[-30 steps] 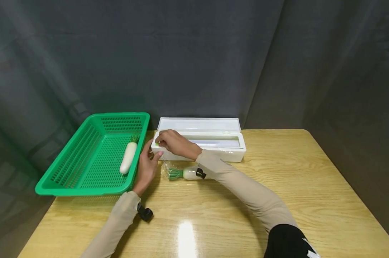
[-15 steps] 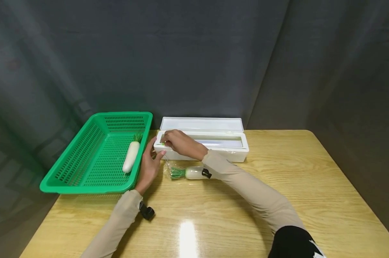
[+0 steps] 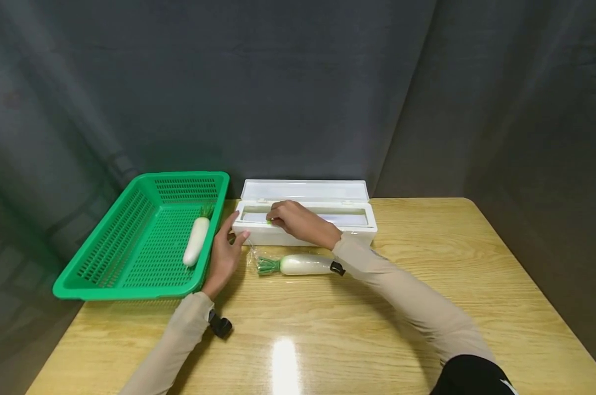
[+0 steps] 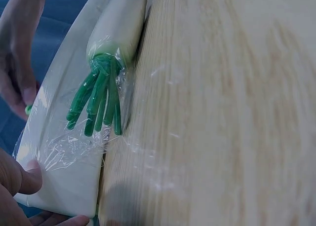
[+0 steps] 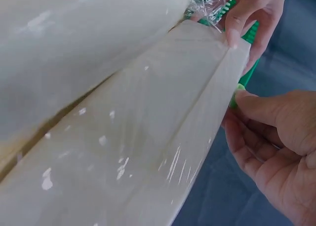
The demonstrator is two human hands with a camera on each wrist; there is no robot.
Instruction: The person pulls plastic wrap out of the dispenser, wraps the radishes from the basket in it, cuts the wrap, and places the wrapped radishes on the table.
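Observation:
A long white cling film dispenser (image 3: 263,237) lies with its lid raised at the back. My left hand (image 3: 224,258) grips its left end, thumb on the front. Along the top edge, my right hand (image 3: 304,224) pinches a small green slide cutter (image 5: 238,92) between thumb and fingers, left of the middle. In front of the dispenser a white radish (image 3: 305,264) with trimmed green stems lies on its side. Clear film (image 4: 69,149) covers it and runs up to the dispenser. In the head view, the radish's right end is hidden by the right wrist camera.
To the left stands a green plastic basket (image 3: 130,292) with another white radish (image 3: 196,241) inside. Both rest on a wooden table (image 3: 377,329). A dark curtain (image 3: 298,99) hangs behind the table.
My right hand has slid rightward along the dispenser's edge with the cutter, away from the left end. More of the wrapped radish now shows. My left hand keeps its hold.

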